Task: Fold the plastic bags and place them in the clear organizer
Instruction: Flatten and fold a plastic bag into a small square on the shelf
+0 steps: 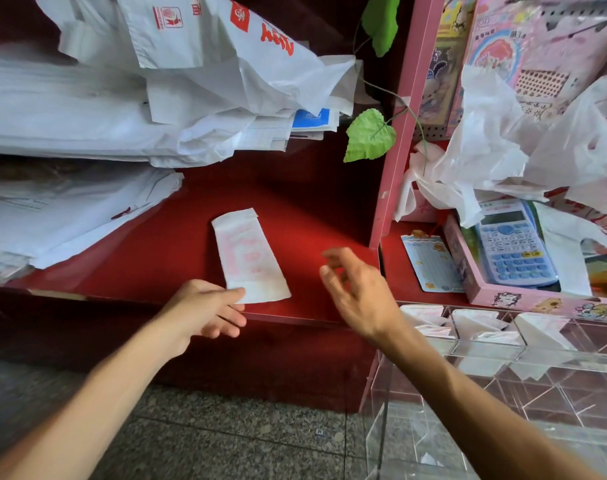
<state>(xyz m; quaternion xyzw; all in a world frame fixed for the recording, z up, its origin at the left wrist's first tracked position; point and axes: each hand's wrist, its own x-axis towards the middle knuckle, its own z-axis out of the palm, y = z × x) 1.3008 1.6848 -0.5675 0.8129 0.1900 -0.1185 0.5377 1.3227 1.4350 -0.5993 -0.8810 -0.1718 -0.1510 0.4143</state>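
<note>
Now we are resting our left hand (205, 306) with straight fingers on the near corner of the folded bag (250, 256), lying flat on the red counter (312, 209). Our right hand (357, 289) is hovering just right of it, fingers loosely spread, holding nothing. White bags (139, 98) are piling up far left, some bearing red print we cannot read. Near right, the clear organizer (485, 344) is holding folded bags; beyond it a blue calculator (513, 244) is sitting in a pink tray (523, 299).

A flat folded bag (250, 256) lies near the clear organizer (485, 344).
</note>
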